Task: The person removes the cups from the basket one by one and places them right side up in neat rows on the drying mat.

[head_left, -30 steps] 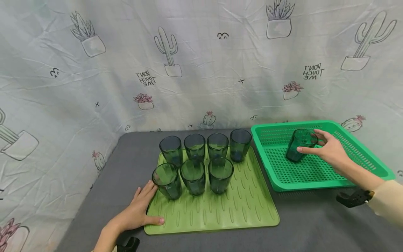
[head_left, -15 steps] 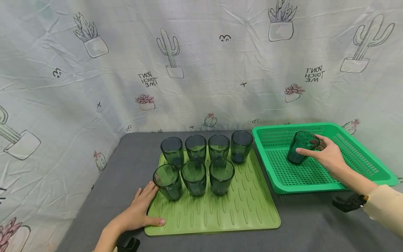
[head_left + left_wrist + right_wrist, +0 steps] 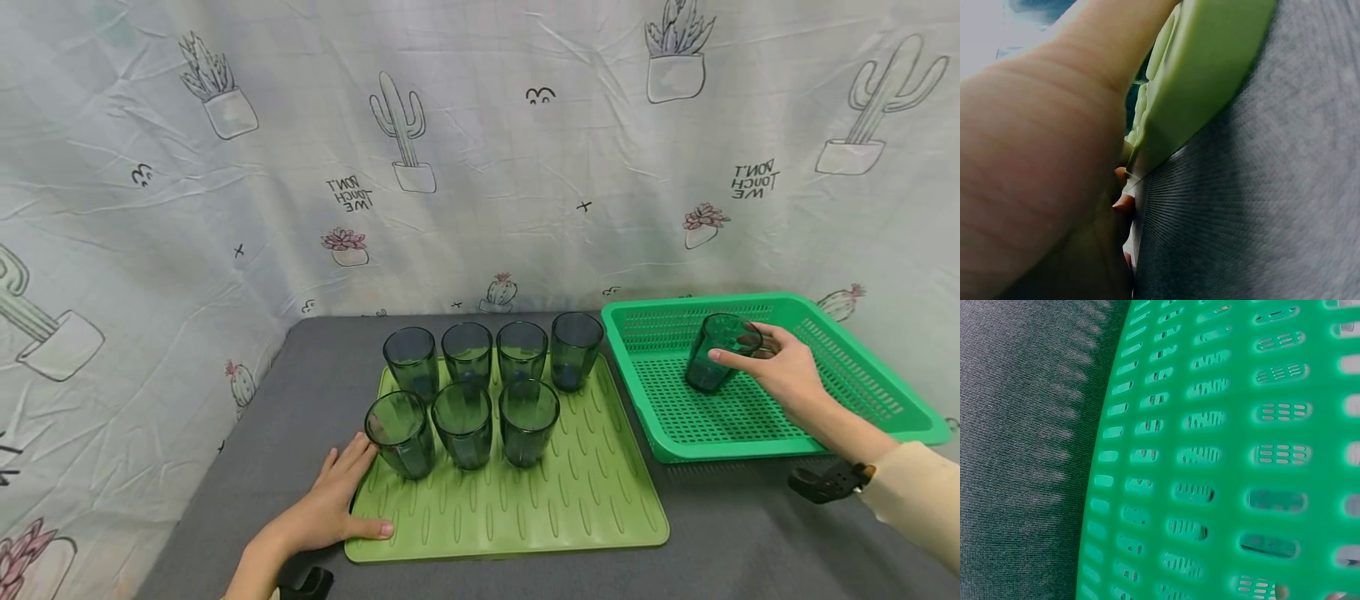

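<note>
Grey cloth is covering the table [image 3: 750,533], and a pale backdrop sheet [image 3: 480,150] printed with cacti is hanging behind it. Lying at the middle of the table is a light green ridged mat [image 3: 525,508], carrying seven dark green tumblers [image 3: 465,421] that are standing upright in two rows, four at the back and three in front. Just to the right of the mat a bright green perforated basket [image 3: 862,375] is sitting on the cloth; the right wrist view is showing only its slotted wall above the grey fabric. Inside the basket, toward its back, one more dark tumbler [image 3: 712,367] is standing upright. The right hand [image 3: 780,371] is curling around this tumbler, thumb on the near side and fingers on the far side. The left hand [image 3: 330,504] is lying flat with straight fingers, pressing on the mat's front left corner, fingertips just beside the nearest tumbler.
</note>
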